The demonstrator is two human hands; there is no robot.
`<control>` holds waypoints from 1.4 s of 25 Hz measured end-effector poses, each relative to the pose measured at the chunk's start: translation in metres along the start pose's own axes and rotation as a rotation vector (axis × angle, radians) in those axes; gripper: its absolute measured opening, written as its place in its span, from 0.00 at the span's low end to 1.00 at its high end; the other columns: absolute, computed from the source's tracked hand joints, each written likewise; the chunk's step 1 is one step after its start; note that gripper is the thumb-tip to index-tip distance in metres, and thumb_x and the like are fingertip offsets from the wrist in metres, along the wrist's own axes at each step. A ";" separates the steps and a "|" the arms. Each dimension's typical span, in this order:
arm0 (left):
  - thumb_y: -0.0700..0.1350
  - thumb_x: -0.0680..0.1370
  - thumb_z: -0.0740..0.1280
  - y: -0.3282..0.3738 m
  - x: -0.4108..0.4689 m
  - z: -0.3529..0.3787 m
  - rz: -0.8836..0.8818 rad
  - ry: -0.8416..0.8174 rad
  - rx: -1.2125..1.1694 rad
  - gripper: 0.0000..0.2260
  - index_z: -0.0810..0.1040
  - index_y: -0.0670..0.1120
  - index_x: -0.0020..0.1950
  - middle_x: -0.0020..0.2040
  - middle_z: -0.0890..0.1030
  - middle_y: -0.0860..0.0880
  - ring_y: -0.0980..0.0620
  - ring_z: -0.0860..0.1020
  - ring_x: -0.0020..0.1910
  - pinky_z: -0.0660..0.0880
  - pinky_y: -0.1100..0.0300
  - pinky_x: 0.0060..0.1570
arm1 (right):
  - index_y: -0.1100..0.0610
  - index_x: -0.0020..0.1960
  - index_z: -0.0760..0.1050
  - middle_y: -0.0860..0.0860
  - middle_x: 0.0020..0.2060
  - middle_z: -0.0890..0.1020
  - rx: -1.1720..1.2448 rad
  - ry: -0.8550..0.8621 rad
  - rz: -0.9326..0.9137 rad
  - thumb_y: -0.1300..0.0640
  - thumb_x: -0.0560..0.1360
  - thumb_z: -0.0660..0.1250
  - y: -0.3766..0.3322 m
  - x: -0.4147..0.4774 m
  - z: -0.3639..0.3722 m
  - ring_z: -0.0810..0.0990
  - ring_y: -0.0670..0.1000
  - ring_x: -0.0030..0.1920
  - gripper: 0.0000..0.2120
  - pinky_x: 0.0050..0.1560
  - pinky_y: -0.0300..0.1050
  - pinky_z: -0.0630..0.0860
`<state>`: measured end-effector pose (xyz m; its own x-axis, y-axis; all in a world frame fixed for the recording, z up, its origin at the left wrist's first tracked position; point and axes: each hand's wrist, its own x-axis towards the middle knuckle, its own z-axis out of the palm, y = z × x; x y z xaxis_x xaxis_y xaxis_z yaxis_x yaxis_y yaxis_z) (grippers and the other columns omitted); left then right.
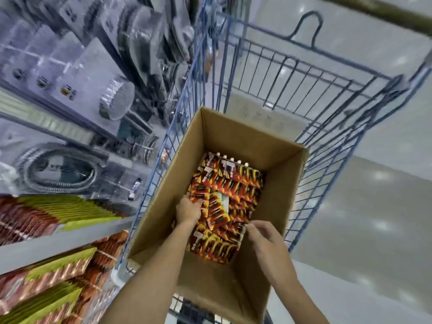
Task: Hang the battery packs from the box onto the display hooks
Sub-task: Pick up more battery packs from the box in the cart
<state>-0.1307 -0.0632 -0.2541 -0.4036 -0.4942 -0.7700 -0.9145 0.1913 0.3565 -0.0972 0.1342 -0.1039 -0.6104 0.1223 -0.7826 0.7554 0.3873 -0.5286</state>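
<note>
The left hand (188,210) has its fingertips buried among the battery packs (230,190), so its hold cannot be read. The right hand (264,237) is smeared at the packs' near edge; whether it is pinching or only touching is unclear. Print on the packs is illegible. Both forearms run off the bottom edge. The shelf goods (70,94) left of the cart (292,73) are blurred.

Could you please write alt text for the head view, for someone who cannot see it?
A left hand grips battery packs inside an open cardboard box while the right hand pinches another pack's edge. The box sits in a blue wire cart beside stocked shelves.
</note>
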 end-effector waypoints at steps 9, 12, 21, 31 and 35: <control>0.60 0.71 0.79 -0.013 0.080 0.057 -0.133 0.046 0.331 0.45 0.63 0.43 0.80 0.75 0.68 0.38 0.35 0.69 0.74 0.70 0.38 0.70 | 0.42 0.56 0.76 0.37 0.53 0.79 0.041 -0.065 0.110 0.45 0.83 0.63 0.007 0.021 0.009 0.76 0.38 0.54 0.05 0.52 0.32 0.70; 0.56 0.67 0.82 0.001 0.071 0.048 -0.160 -0.003 0.230 0.44 0.66 0.43 0.76 0.72 0.74 0.39 0.36 0.74 0.70 0.72 0.40 0.68 | 0.42 0.55 0.76 0.37 0.52 0.79 0.032 -0.070 0.100 0.46 0.83 0.63 0.007 0.023 0.008 0.77 0.38 0.54 0.03 0.48 0.30 0.70; 0.56 0.70 0.81 -0.015 -0.052 -0.031 -0.253 -0.232 -0.151 0.25 0.80 0.44 0.59 0.52 0.84 0.49 0.51 0.82 0.46 0.77 0.61 0.40 | 0.52 0.59 0.75 0.49 0.54 0.80 0.087 -0.105 0.202 0.51 0.82 0.65 -0.001 0.069 0.032 0.79 0.47 0.54 0.08 0.58 0.46 0.75; 0.51 0.74 0.76 -0.031 -0.160 -0.098 -0.002 -0.103 -0.439 0.16 0.78 0.48 0.58 0.46 0.87 0.48 0.55 0.87 0.40 0.79 0.65 0.31 | 0.63 0.76 0.63 0.60 0.71 0.75 -0.002 -0.016 0.443 0.48 0.73 0.77 0.060 0.200 0.139 0.74 0.63 0.71 0.40 0.73 0.56 0.70; 0.47 0.71 0.77 -0.048 -0.156 -0.111 -0.004 -0.118 -0.463 0.18 0.78 0.46 0.58 0.44 0.88 0.48 0.48 0.88 0.40 0.82 0.57 0.32 | 0.63 0.70 0.70 0.58 0.64 0.79 -0.007 0.078 0.381 0.49 0.73 0.78 0.062 0.196 0.156 0.77 0.63 0.66 0.33 0.68 0.54 0.74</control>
<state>-0.0203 -0.0897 -0.0927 -0.4247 -0.3892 -0.8174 -0.8179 -0.2221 0.5308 -0.1330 0.0392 -0.3412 -0.3026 0.3280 -0.8949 0.9301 0.3069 -0.2020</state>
